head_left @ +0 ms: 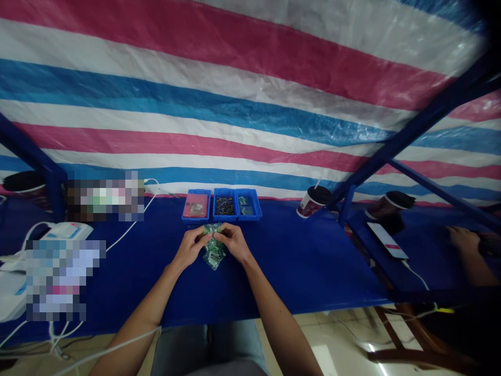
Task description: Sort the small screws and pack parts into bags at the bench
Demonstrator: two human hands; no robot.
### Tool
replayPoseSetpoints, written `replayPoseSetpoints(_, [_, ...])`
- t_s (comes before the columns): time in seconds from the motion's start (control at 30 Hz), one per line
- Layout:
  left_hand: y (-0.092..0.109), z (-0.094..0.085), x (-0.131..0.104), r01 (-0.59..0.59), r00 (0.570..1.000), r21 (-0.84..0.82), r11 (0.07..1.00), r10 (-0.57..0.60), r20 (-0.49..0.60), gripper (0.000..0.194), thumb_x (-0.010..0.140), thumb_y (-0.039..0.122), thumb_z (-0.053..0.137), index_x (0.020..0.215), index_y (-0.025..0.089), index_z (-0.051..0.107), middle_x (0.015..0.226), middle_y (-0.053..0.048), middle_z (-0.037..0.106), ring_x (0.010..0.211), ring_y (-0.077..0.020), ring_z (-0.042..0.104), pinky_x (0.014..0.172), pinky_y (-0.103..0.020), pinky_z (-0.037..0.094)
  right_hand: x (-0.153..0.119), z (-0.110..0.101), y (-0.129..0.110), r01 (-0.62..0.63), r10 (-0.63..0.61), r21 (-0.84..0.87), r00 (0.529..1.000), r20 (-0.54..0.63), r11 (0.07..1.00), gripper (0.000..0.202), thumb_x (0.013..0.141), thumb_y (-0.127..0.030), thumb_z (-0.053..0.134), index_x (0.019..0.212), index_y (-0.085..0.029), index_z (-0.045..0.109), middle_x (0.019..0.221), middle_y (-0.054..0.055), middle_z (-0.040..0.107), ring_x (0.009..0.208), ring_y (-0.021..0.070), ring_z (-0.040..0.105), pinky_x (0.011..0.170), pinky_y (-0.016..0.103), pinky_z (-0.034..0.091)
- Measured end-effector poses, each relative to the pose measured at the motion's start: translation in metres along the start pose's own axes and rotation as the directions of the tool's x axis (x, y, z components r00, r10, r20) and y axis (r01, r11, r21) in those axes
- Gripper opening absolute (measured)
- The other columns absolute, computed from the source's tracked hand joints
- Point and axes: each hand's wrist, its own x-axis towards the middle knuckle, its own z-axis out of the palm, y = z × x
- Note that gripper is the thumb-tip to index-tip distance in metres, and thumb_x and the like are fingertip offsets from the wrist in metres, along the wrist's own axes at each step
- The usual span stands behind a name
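- From my remote seat I see a clear plastic bag (214, 255) of small green and silvery pieces, in front of the person, over the near side of the blue bins; I cannot tell whether its lower end touches the table.
- The left hand (193, 244) is clamped on the bag's upper part, thumb and fingers pinched together.
- The right hand (234, 241) pinches the same part from the other side, thumbs close to each other.
- Just beyond, I count three blue bins in a row: the left bin (195, 220) bears a pink piece (197, 199), the middle bin (224, 218) many small dark pins (224, 205), the right bin (251, 217) small clear packets (246, 210).
- All stand on a blue table (289, 266).
- Farther right I make out a lidded cup (310, 207), then a phone (387, 241) near a co-worker's hand (464, 240).
- Behind everything hangs a striped sheet (235, 115).
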Motion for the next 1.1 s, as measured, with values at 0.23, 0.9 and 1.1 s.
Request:
replayPoseSetpoints(0.23, [-0.0008, 0.0004, -0.0006, -0.019, 0.999, -0.009, 1.000, 0.019, 0.030, 0.039, 0.093, 0.044, 0.057, 0.067, 0.015, 0.054, 0.059, 0.003, 0.050, 0.056, -0.0107, 0.044, 0.056, -0.023, 0.032, 0.0000, -0.0008, -0.0049, 0.051, -0.051, 0.024, 0.999, -0.009, 0.998, 0.040, 0.069, -0.046, 0.083, 0.066, -0.016, 0.057, 0.064, -0.003, 0.051, 0.058, 0.0097, 0.043, 0.057, 0.023, 0.036])
replayPoseSetpoints(0.9, [0.0030, 0.0004, -0.0015, 0.053, 0.998, -0.076, 0.996, -0.050, 0.042, 0.037, 0.093, 0.047, 0.057, 0.074, 0.015, 0.057, 0.061, 0.002, 0.055, 0.056, -0.0117, 0.050, 0.056, -0.022, 0.036, -0.0020, 0.0001, -0.0086, 0.044, -0.042, -0.031, 0.998, 0.043, 0.999, 0.044, 0.073, -0.052, 0.079, 0.064, -0.017, 0.055, 0.061, -0.002, 0.053, 0.057, 0.0117, 0.046, 0.058, 0.025, 0.038])
replayPoseSetpoints(1.1, [0.0048, -0.0019, 0.0002, 0.060, 0.997, -0.110, 0.992, -0.053, 0.059, 0.040, 0.094, 0.046, 0.054, 0.069, 0.015, 0.057, 0.061, 0.001, 0.056, 0.057, -0.0121, 0.049, 0.058, -0.023, 0.038, -0.0008, -0.0006, -0.0050, 0.028, -0.025, -0.041, 0.998, 0.053, 0.999, 0.041, 0.075, -0.053, 0.078, 0.067, -0.016, 0.060, 0.059, -0.001, 0.055, 0.056, 0.0119, 0.049, 0.057, 0.025, 0.039])
